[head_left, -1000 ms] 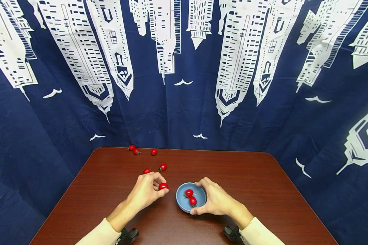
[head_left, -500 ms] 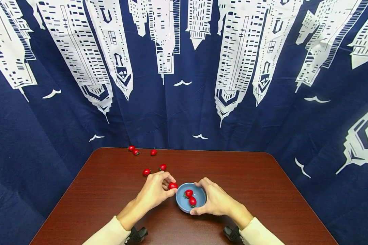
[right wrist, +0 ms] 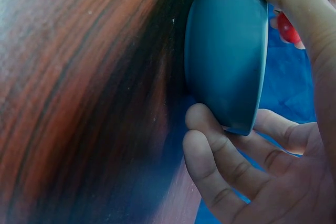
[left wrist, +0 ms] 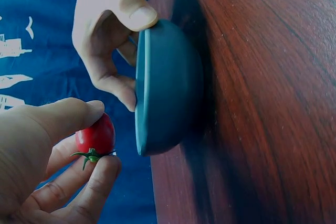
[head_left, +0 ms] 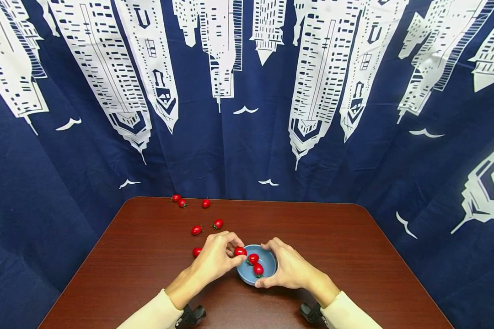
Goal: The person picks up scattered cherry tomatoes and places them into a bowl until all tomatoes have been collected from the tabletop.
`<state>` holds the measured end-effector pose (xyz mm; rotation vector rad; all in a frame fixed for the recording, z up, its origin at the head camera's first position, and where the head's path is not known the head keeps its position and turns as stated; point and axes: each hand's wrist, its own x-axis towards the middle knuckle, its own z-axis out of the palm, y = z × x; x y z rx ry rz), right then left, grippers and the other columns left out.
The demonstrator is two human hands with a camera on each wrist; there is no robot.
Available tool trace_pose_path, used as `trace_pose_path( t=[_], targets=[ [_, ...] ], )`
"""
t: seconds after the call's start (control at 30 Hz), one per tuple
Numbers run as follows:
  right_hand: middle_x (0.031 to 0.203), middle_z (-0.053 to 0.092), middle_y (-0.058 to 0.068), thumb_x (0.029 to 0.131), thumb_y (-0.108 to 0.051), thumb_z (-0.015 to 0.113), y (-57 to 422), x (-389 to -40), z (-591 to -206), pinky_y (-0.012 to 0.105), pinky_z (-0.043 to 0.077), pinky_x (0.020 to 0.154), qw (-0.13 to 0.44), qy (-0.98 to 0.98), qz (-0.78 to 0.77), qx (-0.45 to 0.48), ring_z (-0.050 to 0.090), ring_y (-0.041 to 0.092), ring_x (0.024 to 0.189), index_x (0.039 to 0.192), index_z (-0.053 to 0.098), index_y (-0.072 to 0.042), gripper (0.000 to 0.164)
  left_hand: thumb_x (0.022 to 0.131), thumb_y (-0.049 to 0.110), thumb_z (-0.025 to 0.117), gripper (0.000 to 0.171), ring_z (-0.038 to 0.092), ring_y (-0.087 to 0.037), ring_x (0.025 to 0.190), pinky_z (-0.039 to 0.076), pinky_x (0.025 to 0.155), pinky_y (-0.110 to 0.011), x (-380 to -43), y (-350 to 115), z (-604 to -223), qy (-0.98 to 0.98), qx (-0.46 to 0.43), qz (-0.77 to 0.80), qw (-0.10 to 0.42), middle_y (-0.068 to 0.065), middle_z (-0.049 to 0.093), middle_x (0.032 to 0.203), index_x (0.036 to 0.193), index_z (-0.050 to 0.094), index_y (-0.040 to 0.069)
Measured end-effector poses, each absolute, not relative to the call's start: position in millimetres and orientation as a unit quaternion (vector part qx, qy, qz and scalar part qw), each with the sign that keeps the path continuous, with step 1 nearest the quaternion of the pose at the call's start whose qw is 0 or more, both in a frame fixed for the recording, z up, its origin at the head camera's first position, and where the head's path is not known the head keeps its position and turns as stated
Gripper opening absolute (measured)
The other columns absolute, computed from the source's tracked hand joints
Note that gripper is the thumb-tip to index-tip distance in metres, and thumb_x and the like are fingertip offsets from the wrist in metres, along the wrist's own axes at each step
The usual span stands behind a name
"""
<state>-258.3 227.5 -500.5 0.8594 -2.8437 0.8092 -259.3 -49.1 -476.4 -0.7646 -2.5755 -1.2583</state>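
My left hand (head_left: 216,258) pinches a red cherry tomato (head_left: 240,252) between thumb and fingertips, at the left rim of a small blue bowl (head_left: 269,262). In the left wrist view the held tomato (left wrist: 97,136) shows its green stem, beside the bowl's open side. Two more cherry tomatoes, one farther back (head_left: 253,259) and one nearer (head_left: 258,269), lie inside the bowl. From the right, my right hand (head_left: 292,268) grips the bowl, thumb at the near rim and fingers round the far side. The right wrist view shows the bowl's outer wall (right wrist: 226,56) between thumb and fingers.
On the brown wooden table (head_left: 333,256), a cherry tomato (head_left: 196,252) lies partly hidden behind my left hand. Several others, such as one farther back (head_left: 196,230) and one near the far edge (head_left: 206,204), lie at the left. A navy curtain (head_left: 247,151) hangs behind.
My left hand has carried the pinched tomato rightward, from left of the bowl to its rim. A tomato behind that hand has come into view. The right hand and bowl have stayed put.
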Motion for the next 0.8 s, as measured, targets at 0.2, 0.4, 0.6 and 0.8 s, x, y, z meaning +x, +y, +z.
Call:
trace_pose_path(
  t=[0.2,0.4,0.6,0.8],
  targets=[
    [0.131,0.074,0.000,0.074,-0.065,0.106,226.6,-257.3,-500.8,0.029,0.065,0.096,0.033,-0.924,0.258,0.282,0.074,0.013,0.110,0.137,0.071,-0.006,0.093,0.090,0.009,0.102,0.023,0.076,-0.007,0.081,0.066,0.077,-0.019,-258.8,-44.2,-479.4,-0.864,-0.267,-0.419,0.082,-0.001,0.078,0.099,0.102,0.083,0.011],
    [0.130,0.073,-0.001,0.075,-0.066,0.105,226.4,-257.3,-499.8,0.029,0.066,0.096,0.030,-0.924,0.259,0.279,0.073,0.013,0.111,0.137,0.071,-0.007,0.092,0.089,0.008,0.102,0.024,0.078,-0.010,0.082,0.067,0.078,-0.021,-259.9,-41.5,-480.9,-0.860,-0.281,-0.417,0.089,-0.002,0.078,0.098,0.101,0.081,0.010],
    [0.131,0.073,0.000,0.075,-0.066,0.105,226.6,-257.8,-499.4,0.029,0.065,0.095,0.027,-0.924,0.263,0.277,0.072,0.013,0.110,0.138,0.070,-0.006,0.093,0.089,0.009,0.102,0.024,0.078,-0.010,0.082,0.068,0.078,-0.023,-259.8,-40.8,-480.4,-0.861,-0.282,-0.414,0.091,-0.001,0.078,0.098,0.101,0.081,0.011],
    [0.132,0.073,0.000,0.075,-0.065,0.105,226.8,-258.0,-500.3,0.029,0.065,0.095,0.029,-0.924,0.259,0.278,0.073,0.014,0.111,0.138,0.071,-0.006,0.094,0.088,0.012,0.103,0.024,0.078,-0.011,0.083,0.066,0.078,-0.023,-258.3,-39.0,-479.2,-0.867,-0.280,-0.400,0.097,0.001,0.079,0.098,0.100,0.082,0.012]
  ],
)
